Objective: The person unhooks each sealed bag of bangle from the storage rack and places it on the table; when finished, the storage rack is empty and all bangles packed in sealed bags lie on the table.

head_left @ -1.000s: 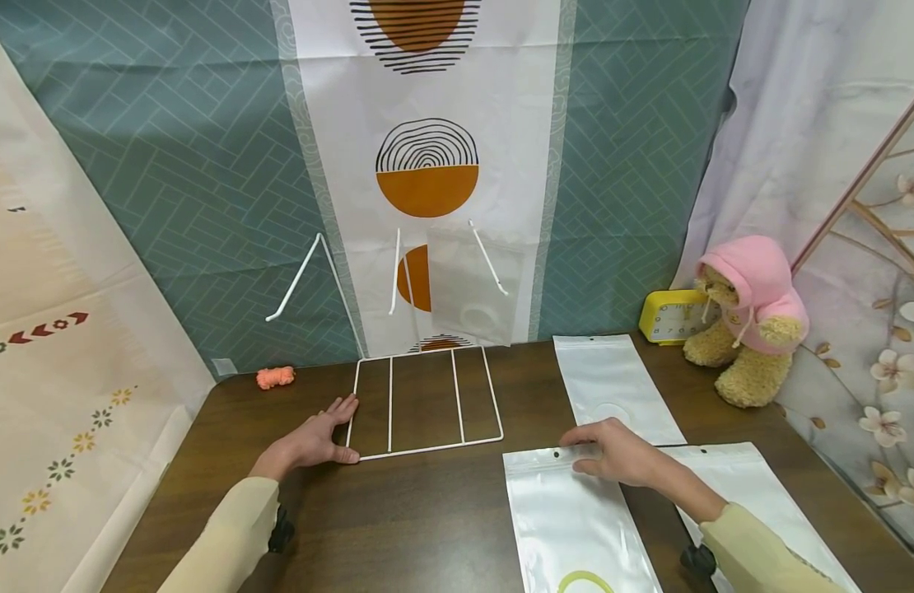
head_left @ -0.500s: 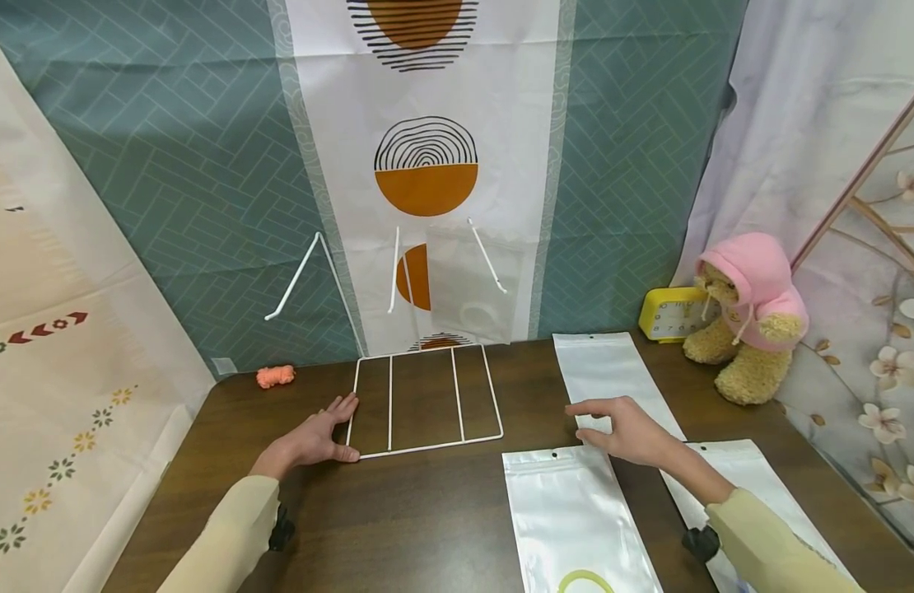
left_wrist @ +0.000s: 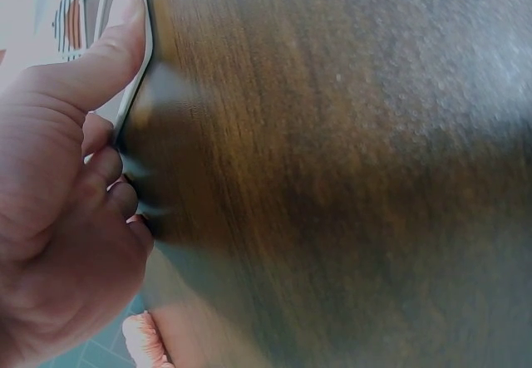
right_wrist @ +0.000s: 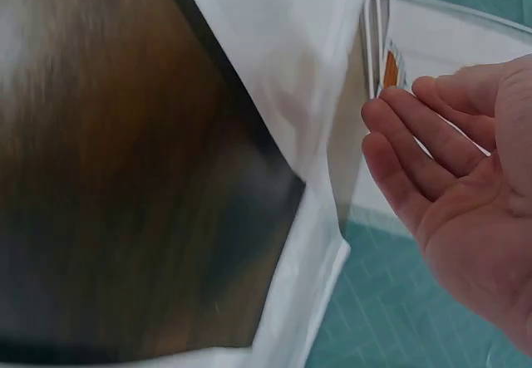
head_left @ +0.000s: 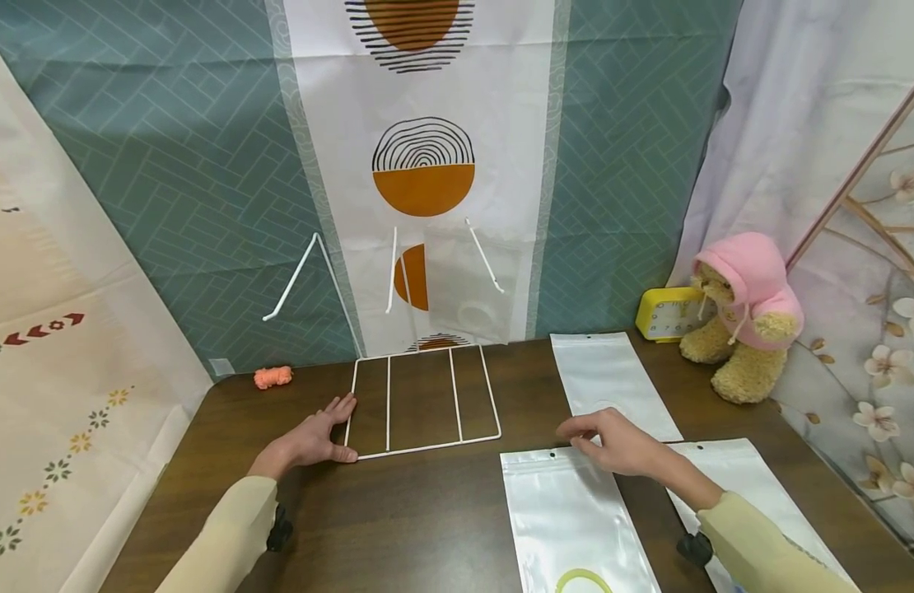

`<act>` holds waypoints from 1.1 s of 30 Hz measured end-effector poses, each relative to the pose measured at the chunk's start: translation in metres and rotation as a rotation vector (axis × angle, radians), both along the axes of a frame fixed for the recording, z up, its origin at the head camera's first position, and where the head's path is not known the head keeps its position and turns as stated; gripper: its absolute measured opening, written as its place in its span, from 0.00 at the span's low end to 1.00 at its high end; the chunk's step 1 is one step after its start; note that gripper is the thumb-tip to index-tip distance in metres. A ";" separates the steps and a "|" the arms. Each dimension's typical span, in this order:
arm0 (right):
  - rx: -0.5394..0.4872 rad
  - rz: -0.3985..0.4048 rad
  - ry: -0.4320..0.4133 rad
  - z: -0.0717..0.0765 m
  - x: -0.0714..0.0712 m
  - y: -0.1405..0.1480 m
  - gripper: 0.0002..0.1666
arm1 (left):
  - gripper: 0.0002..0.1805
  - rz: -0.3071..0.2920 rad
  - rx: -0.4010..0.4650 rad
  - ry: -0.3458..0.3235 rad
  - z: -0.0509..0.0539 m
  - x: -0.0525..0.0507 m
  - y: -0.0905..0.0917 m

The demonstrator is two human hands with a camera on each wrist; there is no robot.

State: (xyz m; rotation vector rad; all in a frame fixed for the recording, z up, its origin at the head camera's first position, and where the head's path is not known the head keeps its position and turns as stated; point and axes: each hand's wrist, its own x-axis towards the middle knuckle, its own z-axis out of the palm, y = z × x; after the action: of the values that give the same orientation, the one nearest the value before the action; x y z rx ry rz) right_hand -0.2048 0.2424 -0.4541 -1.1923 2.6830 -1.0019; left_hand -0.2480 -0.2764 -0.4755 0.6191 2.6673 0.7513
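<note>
My left hand (head_left: 312,436) rests at the front left corner of a white wire rack (head_left: 427,447), fingers spread along the side wire and thumb on the front one. In the left wrist view the thumb (left_wrist: 112,48) lies over the wire. A clear bag (head_left: 457,280) hangs from the rack's right-hand hook. My right hand (head_left: 620,445) hovers over the top of a silvery zip bag (head_left: 568,511) containing a pale green ring (head_left: 583,574). From the right wrist view its loosely bent fingers (right_wrist: 403,169) hold nothing.
Two more silvery bags lie flat, one behind (head_left: 605,375) and one at the right (head_left: 768,494). A yellow clock (head_left: 668,317) and a teddy bear in a pink hoodie (head_left: 753,305) sit back right. An orange yarn bundle (head_left: 272,377) lies back left.
My right hand rose slightly with thumb and forefinger apart, then dropped back with its fingers closer together. My left hand and the rack have stayed put.
</note>
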 end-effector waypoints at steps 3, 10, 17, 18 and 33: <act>0.005 0.044 -0.027 -0.005 0.003 -0.008 0.13 | 0.57 -0.002 0.004 -0.001 -0.001 0.001 0.000; 0.031 0.066 -0.066 -0.008 0.002 -0.017 0.13 | 0.57 0.006 0.002 -0.004 0.000 0.002 0.000; 0.000 0.046 -0.017 0.004 -0.013 -0.021 0.13 | 0.57 0.001 0.001 0.003 0.000 0.001 -0.002; -0.004 0.034 -0.017 0.006 -0.017 -0.022 0.13 | 0.57 0.001 0.002 0.003 -0.001 0.001 -0.002; -0.327 -0.254 -0.026 0.093 -0.103 -0.043 0.32 | 0.56 -0.002 0.000 0.016 0.001 0.002 0.001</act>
State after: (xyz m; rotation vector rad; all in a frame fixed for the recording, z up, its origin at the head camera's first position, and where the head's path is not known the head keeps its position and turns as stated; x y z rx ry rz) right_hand -0.3078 0.1997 -0.3614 -0.8764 2.7749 -1.5285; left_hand -0.2465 -0.2757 -0.4750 0.6306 2.6812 0.7489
